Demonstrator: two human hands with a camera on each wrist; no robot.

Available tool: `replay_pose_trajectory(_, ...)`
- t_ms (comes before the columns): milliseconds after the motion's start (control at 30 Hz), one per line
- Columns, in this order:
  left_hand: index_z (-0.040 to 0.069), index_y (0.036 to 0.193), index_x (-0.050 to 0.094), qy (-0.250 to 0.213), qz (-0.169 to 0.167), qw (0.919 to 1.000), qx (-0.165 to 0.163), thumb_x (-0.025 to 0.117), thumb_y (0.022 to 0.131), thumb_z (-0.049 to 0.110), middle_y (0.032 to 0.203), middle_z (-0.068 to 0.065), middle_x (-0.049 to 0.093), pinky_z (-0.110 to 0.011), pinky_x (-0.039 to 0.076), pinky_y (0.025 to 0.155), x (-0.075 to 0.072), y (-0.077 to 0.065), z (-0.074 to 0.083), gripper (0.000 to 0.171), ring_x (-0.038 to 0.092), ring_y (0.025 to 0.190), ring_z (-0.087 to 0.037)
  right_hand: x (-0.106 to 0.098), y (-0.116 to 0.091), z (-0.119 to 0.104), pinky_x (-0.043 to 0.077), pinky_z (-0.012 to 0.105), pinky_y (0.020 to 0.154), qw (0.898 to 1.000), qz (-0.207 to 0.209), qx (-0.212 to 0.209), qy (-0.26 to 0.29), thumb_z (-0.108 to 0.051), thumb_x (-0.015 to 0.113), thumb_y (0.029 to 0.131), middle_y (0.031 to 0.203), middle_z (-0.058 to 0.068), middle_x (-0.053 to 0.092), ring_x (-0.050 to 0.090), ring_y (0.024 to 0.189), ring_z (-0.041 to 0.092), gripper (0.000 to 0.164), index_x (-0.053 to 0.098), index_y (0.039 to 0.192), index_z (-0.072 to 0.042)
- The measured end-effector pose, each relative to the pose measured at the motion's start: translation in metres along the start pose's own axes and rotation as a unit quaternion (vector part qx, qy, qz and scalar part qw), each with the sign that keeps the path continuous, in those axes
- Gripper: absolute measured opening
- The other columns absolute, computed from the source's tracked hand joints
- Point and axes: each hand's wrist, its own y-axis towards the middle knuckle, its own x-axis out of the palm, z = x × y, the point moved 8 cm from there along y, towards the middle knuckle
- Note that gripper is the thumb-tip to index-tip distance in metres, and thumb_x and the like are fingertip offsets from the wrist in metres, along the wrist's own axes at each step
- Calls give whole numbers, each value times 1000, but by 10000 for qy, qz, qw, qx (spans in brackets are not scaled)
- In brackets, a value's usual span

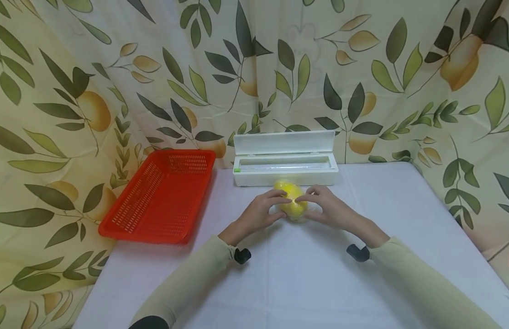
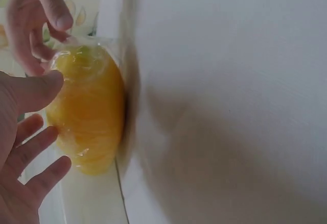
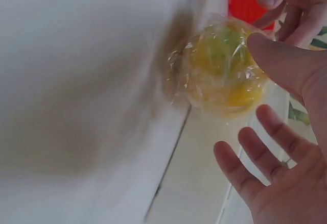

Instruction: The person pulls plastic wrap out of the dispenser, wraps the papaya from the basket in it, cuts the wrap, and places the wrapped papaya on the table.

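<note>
A yellow fruit, greenish at one end and wrapped in clear plastic film, lies on the white-covered table between both hands. My left hand holds it from the left, thumb against the wrapped side and other fingers loosely spread. From the opposite side my right hand holds the film-covered fruit, its thumb at the greenish end. In the head view both index fingertips meet on top of the fruit. Crinkled film bunches loosely at the end shown in the right wrist view.
Just behind the hands stands a white cling film dispenser box with its lid raised and a roll inside. A red plastic basket sits at the left of the table. A leaf-patterned curtain hangs behind.
</note>
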Motion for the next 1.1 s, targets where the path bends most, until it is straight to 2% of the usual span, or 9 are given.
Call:
replay_pose_trajectory(167,12,128,72,143,-162,9995,-234,82,90,16,143,-9,59,-36,46,108,4,0,-10,40,57,132,-24,4,-4,-3,51,57,93,9989,127,-403,-203,-5,88,80,131,17,53,47,125,43,54,70,130,-17)
replay_pose_trajectory(267,14,130,71,280,-99,9992,-253,82,89,17,146,-9,56,-36,48,106,4,-1,-12,43,57,130,-25,6,-6,-3,51,59,94,9987,100,-456,-200,-3,88,78,135,18,52,47,126,44,60,68,133,-17)
replay_pose_trajectory(400,17,127,71,380,109,9990,-189,85,86,17,136,-8,55,-30,51,99,3,-3,-9,43,57,119,-22,9,-8,1,52,59,96,9995,-13,-249,-203,-1,88,78,139,16,50,47,129,44,66,64,137,-18)
replay_pose_trajectory(500,16,120,70,369,47,9993,-68,86,85,14,127,-5,54,-25,51,97,6,-2,-4,38,57,114,-19,10,-9,6,53,56,97,9998,-94,5,-173,2,86,78,141,15,49,48,131,41,67,62,137,-18)
replay_pose_trajectory(667,17,118,69,399,-208,9990,32,85,85,13,126,-3,55,-23,48,101,13,0,0,37,58,115,-16,14,-10,10,57,48,92,9997,-159,134,-127,8,84,78,145,14,46,58,123,37,64,60,132,-16)
replay_pose_trajectory(867,15,124,67,375,-168,9992,-24,86,85,14,128,-3,57,-25,48,103,13,1,-4,44,59,117,-16,17,-12,13,58,46,88,9997,-94,12,-205,10,83,77,146,13,44,63,113,34,63,60,129,-16)
replay_pose_trajectory(1100,15,124,67,320,-183,9993,-47,86,85,14,129,-3,58,-26,47,105,16,4,-7,44,59,119,-17,20,-10,17,59,45,87,9996,-11,-82,-278,12,83,76,144,11,43,64,108,33,64,59,128,-16)
